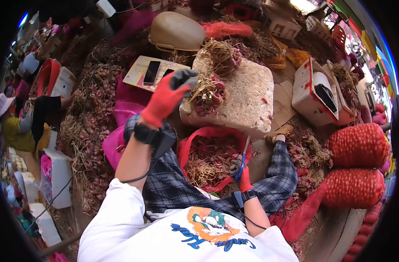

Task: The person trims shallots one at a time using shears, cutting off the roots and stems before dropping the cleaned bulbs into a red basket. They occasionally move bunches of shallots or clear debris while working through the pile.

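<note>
My left hand [169, 93], in a red and grey glove, reaches forward and grips a bunch of shallots [207, 93] with dry roots, which lies on a white foam block [247, 94]. My right hand [240, 171], also gloved, holds blue-handled scissors [243, 155] with the blades pointing up. It hovers above a red basket [195, 139] that sits between my knees and holds cut roots and shallots. A second bunch of shallots [222, 56] rests at the far end of the block.
Heaps of shallots [88, 122] lie to my left, and filled red mesh sacks [358, 146] to my right. A phone [152, 71] lies on cardboard ahead. A white foam box [315, 91] stands at right. Another person [20, 126] sits at far left.
</note>
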The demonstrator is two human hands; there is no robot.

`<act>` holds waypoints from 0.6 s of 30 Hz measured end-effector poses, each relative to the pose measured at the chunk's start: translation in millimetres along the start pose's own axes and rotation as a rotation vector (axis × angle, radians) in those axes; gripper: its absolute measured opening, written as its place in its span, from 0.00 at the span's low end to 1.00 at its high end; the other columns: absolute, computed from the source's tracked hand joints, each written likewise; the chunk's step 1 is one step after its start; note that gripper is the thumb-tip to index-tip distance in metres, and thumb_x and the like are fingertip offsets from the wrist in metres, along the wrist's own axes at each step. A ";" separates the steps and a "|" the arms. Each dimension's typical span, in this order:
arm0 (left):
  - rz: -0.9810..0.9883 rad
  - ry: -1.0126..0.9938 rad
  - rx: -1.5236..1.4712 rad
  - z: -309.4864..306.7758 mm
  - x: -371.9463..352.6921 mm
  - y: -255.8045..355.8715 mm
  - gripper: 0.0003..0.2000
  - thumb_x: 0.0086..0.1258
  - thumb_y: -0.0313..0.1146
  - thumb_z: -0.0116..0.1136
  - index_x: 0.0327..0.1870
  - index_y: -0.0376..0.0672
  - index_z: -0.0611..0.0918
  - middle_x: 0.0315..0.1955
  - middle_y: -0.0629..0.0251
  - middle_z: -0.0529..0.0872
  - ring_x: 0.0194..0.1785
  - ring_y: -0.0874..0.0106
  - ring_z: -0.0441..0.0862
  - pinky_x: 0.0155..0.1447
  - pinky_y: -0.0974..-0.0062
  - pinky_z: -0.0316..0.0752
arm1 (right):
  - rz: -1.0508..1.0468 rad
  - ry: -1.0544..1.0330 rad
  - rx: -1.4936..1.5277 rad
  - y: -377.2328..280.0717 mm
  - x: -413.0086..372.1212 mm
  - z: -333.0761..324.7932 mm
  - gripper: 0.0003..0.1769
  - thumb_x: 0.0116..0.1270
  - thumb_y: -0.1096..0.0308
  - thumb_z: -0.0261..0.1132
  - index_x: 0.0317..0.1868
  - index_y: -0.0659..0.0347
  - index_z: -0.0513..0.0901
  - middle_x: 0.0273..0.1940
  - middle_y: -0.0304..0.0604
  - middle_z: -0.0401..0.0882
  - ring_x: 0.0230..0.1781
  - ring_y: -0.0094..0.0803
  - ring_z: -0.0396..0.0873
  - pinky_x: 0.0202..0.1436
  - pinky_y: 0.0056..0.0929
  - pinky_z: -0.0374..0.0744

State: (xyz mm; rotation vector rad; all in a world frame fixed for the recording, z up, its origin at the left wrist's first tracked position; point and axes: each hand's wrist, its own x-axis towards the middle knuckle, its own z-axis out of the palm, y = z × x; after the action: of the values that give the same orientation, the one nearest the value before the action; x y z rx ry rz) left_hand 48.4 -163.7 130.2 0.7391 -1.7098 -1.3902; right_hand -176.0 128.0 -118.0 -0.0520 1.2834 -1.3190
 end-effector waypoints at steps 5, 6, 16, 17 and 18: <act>0.251 -0.082 0.786 83.8 63.8 -94.1 0.20 0.61 0.42 0.61 0.53 0.44 0.78 0.49 0.57 0.81 0.51 0.61 0.79 0.53 0.68 0.74 | -0.034 -0.062 -0.037 -0.2 -1.0 1.2 0.17 0.68 0.53 0.60 0.47 0.56 0.74 0.24 0.35 0.73 0.17 0.21 0.70 0.19 0.20 0.69; 0.258 -0.110 0.936 94.8 73.2 -107.3 0.21 0.61 0.43 0.61 0.53 0.45 0.78 0.52 0.56 0.80 0.52 0.58 0.78 0.55 0.67 0.73 | -0.071 -0.101 -0.056 -5.1 -10.5 5.2 0.19 0.67 0.53 0.60 0.48 0.59 0.74 0.25 0.35 0.74 0.18 0.21 0.72 0.21 0.20 0.71; 0.028 -0.228 1.211 102.5 150.8 -108.2 0.21 0.56 0.43 0.62 0.49 0.40 0.81 0.46 0.52 0.83 0.51 0.56 0.80 0.56 0.66 0.74 | -0.118 -0.037 -0.044 -19.0 -11.1 3.9 0.11 0.68 0.59 0.59 0.43 0.56 0.76 0.27 0.36 0.76 0.19 0.21 0.73 0.23 0.20 0.73; 0.094 -0.165 1.073 96.3 156.5 -111.1 0.23 0.55 0.44 0.63 0.50 0.40 0.80 0.45 0.51 0.83 0.51 0.55 0.80 0.57 0.66 0.73 | -0.119 -0.041 -0.040 -19.2 -9.2 2.5 0.11 0.68 0.59 0.59 0.43 0.56 0.76 0.28 0.36 0.76 0.19 0.21 0.73 0.23 0.19 0.73; 0.045 -0.266 0.900 91.3 169.8 -110.3 0.22 0.58 0.40 0.63 0.51 0.38 0.78 0.44 0.56 0.84 0.47 0.59 0.82 0.52 0.67 0.75 | -0.120 -0.046 -0.037 -21.3 -9.2 3.9 0.11 0.68 0.60 0.59 0.43 0.57 0.76 0.28 0.36 0.76 0.19 0.20 0.73 0.23 0.19 0.73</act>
State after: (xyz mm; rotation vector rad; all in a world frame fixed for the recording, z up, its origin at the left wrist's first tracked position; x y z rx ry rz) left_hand -121.7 -283.2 52.2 0.9971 -2.5729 -0.6464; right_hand -185.0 124.8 -96.5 -0.1872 1.2818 -1.3880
